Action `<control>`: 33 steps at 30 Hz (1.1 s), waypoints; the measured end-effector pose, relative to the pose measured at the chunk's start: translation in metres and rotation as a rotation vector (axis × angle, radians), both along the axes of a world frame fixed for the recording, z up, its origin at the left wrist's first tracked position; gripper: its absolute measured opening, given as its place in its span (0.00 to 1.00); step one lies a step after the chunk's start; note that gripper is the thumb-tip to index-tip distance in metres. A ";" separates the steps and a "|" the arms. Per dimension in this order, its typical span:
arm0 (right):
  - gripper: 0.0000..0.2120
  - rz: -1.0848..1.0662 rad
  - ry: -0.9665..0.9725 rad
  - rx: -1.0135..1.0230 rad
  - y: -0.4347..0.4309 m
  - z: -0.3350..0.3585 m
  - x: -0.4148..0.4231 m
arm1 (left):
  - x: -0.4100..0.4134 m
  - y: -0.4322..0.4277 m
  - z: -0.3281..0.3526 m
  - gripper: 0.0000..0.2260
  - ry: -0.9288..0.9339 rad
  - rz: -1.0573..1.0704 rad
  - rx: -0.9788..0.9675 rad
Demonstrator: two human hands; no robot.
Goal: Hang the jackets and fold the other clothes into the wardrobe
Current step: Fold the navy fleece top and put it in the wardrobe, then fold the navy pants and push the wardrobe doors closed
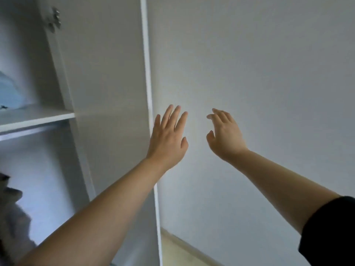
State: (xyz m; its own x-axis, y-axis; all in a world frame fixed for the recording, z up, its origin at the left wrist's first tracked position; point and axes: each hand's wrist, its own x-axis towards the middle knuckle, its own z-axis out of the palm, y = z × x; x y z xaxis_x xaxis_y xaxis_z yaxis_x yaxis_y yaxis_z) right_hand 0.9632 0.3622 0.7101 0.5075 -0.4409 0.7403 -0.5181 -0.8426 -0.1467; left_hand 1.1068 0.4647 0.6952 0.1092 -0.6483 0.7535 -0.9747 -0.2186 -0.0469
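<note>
**Both hands free beside the open wardrobe, between garments**

Neither hand carries anything. The left hand (166, 137) is raised at the centre of the view with its fingers straight and close together, its back to the camera, right in front of the white edge of the wardrobe door (107, 77). The right hand (224, 134), at about 3 o'clock from it and a little apart, is spread loosely with the fingers relaxed and slightly bent, in front of the bare wall (259, 73). Whether either hand touches the surface behind it cannot be told.

The wardrobe (57, 60) stands open toward 9 o'clock. On its shelf (36, 117) lies something pale blue (9, 89), cut by the frame's edge, probably folded clothing. Below the shelf, at 8 o'clock, a grey, blurred garment (13, 212) shows inside the lower compartment; whether it hangs cannot be told.

By the look of it, this is a pause between items: something is stowed, nothing is in hand. No loose clothes are in view, so the next move probably calls for turning away from the wardrobe to find the next piece, then deciding whether it is hung or folded.
</note>
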 end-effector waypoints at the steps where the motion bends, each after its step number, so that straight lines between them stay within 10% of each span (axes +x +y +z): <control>1: 0.22 -0.047 0.012 0.018 -0.015 -0.006 -0.031 | -0.027 -0.020 -0.007 0.30 -0.004 -0.045 0.015; 19: 0.27 -0.644 0.141 0.287 -0.259 -0.124 -0.403 | -0.365 -0.361 -0.122 0.31 0.029 -0.537 0.331; 33: 0.34 -0.646 0.412 0.205 -0.379 -0.205 -0.613 | -0.579 -0.479 -0.219 0.35 0.133 -0.530 0.465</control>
State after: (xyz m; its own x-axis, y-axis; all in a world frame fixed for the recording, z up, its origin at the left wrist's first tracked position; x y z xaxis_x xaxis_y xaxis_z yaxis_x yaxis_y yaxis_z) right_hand 0.3501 -0.0164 0.5048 0.3202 -0.8488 0.4207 -0.9417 -0.3338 0.0432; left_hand 0.5278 -0.0142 0.4762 -0.2371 -0.8904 0.3885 -0.9483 0.2990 0.1065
